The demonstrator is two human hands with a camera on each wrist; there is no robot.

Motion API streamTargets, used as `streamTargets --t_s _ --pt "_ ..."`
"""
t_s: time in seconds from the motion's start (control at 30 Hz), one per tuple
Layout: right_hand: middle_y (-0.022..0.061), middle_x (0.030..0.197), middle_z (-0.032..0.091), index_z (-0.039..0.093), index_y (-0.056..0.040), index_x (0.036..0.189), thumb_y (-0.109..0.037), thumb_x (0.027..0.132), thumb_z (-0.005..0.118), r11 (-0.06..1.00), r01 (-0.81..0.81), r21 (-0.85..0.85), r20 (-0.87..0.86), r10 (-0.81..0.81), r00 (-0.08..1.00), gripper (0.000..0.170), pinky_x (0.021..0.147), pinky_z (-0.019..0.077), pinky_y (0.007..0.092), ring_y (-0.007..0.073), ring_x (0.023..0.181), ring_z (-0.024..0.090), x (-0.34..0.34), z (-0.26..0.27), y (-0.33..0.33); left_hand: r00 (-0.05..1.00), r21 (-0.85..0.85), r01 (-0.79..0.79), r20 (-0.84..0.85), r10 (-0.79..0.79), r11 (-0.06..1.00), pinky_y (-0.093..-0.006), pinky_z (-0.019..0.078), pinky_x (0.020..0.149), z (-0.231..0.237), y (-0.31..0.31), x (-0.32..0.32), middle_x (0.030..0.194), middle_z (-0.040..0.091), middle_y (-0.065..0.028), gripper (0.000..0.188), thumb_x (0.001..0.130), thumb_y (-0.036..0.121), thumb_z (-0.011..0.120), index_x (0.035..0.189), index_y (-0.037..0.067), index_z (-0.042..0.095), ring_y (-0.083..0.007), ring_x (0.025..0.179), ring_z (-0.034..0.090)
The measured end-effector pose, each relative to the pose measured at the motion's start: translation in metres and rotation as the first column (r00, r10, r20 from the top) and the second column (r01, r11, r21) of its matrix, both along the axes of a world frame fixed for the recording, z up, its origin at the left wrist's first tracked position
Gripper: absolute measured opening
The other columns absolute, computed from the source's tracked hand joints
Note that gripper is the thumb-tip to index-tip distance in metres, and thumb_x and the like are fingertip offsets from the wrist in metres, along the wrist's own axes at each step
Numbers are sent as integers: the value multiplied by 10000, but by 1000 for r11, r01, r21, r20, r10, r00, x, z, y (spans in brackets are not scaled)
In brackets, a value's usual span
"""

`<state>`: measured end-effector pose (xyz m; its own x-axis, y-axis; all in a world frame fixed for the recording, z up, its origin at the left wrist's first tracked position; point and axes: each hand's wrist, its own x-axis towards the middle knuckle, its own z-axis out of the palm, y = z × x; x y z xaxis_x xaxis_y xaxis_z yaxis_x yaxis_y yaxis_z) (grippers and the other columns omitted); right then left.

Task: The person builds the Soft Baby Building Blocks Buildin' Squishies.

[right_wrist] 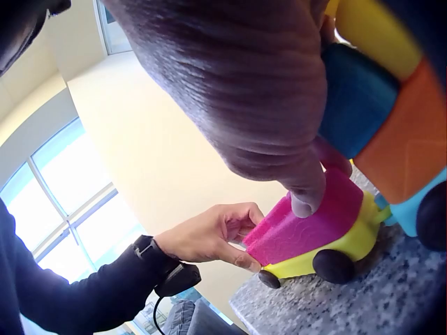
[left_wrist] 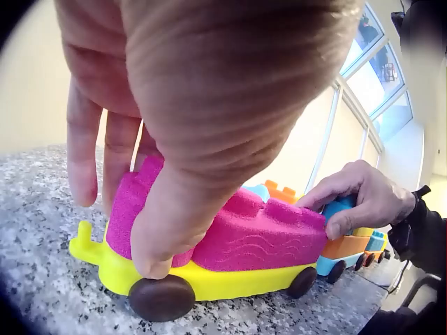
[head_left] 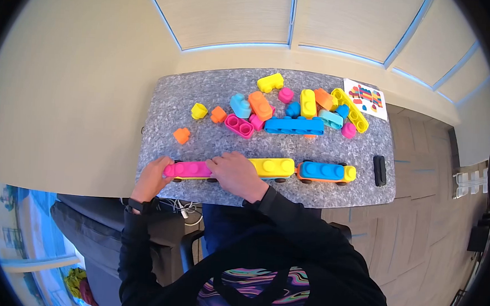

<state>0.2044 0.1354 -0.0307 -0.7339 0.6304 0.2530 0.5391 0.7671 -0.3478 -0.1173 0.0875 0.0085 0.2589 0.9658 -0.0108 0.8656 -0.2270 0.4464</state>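
Pink block (head_left: 189, 169), 1 end hidden beneath right fingers (head_left: 222, 163), head view.

The person (head_left: 332, 282) is wearing a black long-sleeved top (head_left: 301, 243), its front showing a large rounded print (head_left: 243, 276) swirling with purple, pink, teal and orange, along with dark blue trousers (head_left: 224, 224). A black strap (right_wrist: 144, 249) is circling the left wrist (right_wrist: 166, 241), carrying a blocky black module (right_wrist: 179, 280) from which a thin dark cable (right_wrist: 156, 314) is hanging.
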Motion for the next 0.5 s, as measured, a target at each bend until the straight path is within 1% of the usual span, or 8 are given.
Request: streamTargets --t_s 0.07,0.17,0.23,0.27,0.33,0.43,0.5 --pt "58 1080 768 724 -98 1258 -299 988 819 1000 3 2 -2 -3 1000 349 950 572 474 291 1079 744 -1 0 0 1000 39 -1 -15 2 999 -540 589 913 -4 -1 -2 1147 741 -192 467 829 -13 925 1234 42 701 -487 1104 728" --pt "62 1071 763 729 -95 1261 -283 978 816 1000 5 9 -1 -5 1000 351 952 570 474 291 1076 742 -1 -4 0 1000 36 0 -11 1 999 -537 588 916 -5 -1 -2 1142 738 -192 496 810 -20 942 1238 41 699 -490 1102 725" --pt "61 922 742 742 -99 1078 -215 917 772 990 24 142 -184 2 983 200 864 562 464 286 964 755 -1 -7 0 1000 22 5 6 -6 1000 -537 587 916 -7 0 -6 1144 735 -191 514 794 -27 951 1237 40 698 -489 1097 724" --pt "61 922 742 742 -99 1078 -215 917 772 989 28 144 -184 -1 983 200 864 562 464 286 964 755 0 -6 -1 1000 8 8 21 -8 1000 -536 585 915 -8 1 -6 1146 733 -190 533 779 -34 960 1236 39 698 -489 1093 723" --pt "66 1019 756 738 -100 1175 -251 970 788 998 6 60 -53 -3 999 259 942 563 464 288 1040 751 0 -4 -1 1000 6 0 22 0 1000 -533 583 921 -6 0 -4 1145 730 -188 546 769 -41 965 1236 38 695 -486 1096 720" --pt "63 998 759 742 -94 1131 -235 950 779 995 8 101 -68 -1 998 232 942 555 457 289 1026 756 -1 -7 1 1000 8 -12 25 11 1000 -521 582 941 -2 -2 0 1155 729 -186 564 761 -46 972 1242 35 689 -478 1112 718" --pt "62 997 761 747 -90 1129 -226 944 776 994 14 110 -85 -5 996 232 944 552 452 286 1028 756 -2 -8 1 1000 14 -10 30 10 1000 -512 582 954 -5 -4 0 1166 731 -185 568 763 -46 973 1247 32 685 -473 1126 719"
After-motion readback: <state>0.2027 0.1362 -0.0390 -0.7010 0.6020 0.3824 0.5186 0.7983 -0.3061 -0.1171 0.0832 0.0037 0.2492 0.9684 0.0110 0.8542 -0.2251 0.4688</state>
